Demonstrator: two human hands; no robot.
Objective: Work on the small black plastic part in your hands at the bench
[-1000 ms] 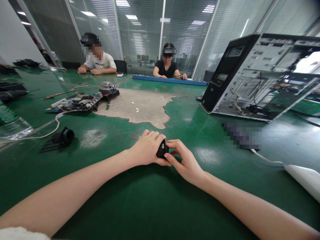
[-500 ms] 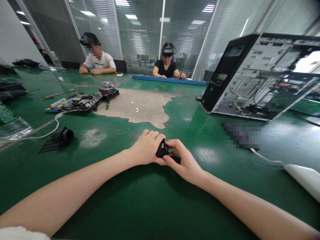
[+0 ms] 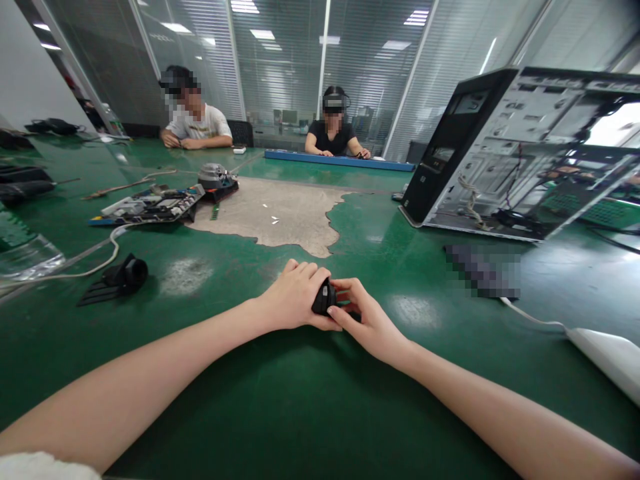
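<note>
A small black object (image 3: 324, 299), partly covered by fingers, is between my two hands just above the green table (image 3: 280, 413). My left hand (image 3: 297, 297) is wrapped round it from the left, with the back of the hand up. From the right, my right hand (image 3: 363, 313) holds its near edge between curled fingers and thumb. What exactly the object is cannot be made out.
An open computer case (image 3: 450, 153) stands at the right, near a white power bank-like block (image 3: 607, 353). A circuit board assembly (image 3: 150, 203), a cooler (image 3: 216, 180), a black part (image 3: 120, 277) and a bottle (image 3: 25, 247) lie left. Two people sit across, behind a blue bar (image 3: 340, 160).
My right thumb has shifted slightly on the black object, and the fingers of my right hand have moved a little. My left hand has stayed in place.
</note>
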